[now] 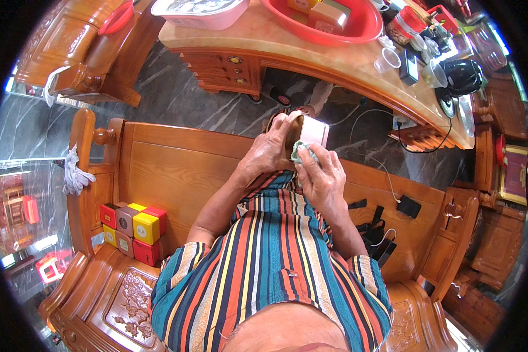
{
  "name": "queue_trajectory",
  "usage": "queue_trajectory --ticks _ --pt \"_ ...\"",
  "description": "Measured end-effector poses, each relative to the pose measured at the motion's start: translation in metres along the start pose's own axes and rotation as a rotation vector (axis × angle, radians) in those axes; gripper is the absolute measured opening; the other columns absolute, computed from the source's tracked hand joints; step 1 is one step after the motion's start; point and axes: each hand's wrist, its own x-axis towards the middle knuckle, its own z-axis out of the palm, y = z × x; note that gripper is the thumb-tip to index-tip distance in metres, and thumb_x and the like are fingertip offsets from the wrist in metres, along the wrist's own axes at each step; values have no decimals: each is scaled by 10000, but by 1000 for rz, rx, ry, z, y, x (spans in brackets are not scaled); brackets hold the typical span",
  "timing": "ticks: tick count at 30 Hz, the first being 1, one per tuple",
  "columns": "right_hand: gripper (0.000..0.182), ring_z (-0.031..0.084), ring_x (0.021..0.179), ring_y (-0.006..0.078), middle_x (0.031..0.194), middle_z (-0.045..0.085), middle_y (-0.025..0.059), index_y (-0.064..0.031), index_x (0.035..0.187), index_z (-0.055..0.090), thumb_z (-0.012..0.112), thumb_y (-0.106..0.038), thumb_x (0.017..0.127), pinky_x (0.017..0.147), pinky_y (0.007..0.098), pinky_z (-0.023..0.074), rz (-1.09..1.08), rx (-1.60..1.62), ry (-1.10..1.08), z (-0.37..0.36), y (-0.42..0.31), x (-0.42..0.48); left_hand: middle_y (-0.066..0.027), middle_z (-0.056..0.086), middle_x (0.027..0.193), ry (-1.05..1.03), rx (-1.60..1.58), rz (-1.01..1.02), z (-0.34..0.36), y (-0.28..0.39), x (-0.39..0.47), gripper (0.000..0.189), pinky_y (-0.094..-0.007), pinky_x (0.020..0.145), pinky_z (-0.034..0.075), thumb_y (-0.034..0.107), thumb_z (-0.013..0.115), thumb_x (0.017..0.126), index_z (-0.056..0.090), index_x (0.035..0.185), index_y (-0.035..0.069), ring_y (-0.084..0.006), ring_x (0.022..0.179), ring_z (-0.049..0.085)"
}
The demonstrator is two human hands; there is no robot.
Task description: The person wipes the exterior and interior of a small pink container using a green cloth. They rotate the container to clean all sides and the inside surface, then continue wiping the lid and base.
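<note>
My left hand grips a small box-shaped tin above my lap, its fingers along the left side. One face of the tin is pale and shiny; the side by my fingers looks darker gold. In my right hand is a crumpled light-green cloth, pressed to the tin's near edge. Part of the cloth is hidden under my fingers. The tin's underside is out of sight.
Red, yellow and brown boxes are stacked on the wooden bench at left. A phone with a cable and black straps lie at right. Ahead, a table bears a red basin, a pink tub and plastic cups.
</note>
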Motion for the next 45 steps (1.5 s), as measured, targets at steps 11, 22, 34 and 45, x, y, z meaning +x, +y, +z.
queue_trajectory --ticks 11,22,34,45 --pt "241 648 955 309 1126 646 123 -60 1111 717 724 -103 874 759 417 574 123 -59 17 10 23 25 -174 445 1374 -6 -64 0 -4 5 -1 1203 -483 997 509 299 931 511 288 1520 172 -441 1204 545" --pt "223 632 926 315 1120 640 121 -60 1095 712 708 -123 881 757 417 559 103 -104 40 13 25 31 -169 457 1372 5 -68 20 -1 0 -5 1225 -491 994 506 323 945 497 286 1519 175 -448 1205 547" --pt "418 582 864 310 1189 587 119 -72 1212 655 747 -91 805 760 408 512 10 -92 -25 -1 -3 -4 -222 479 1331 25 4 -27 1 3 -4 1209 -496 961 509 300 921 531 264 1525 97 -470 1169 563" --pt "425 594 848 314 1137 617 129 -49 1183 672 752 -59 766 743 404 523 -1 -20 86 0 10 19 -366 573 1241 -39 75 -232 -8 14 -11 1231 -496 987 493 536 845 610 255 1544 -6 -499 1129 601"
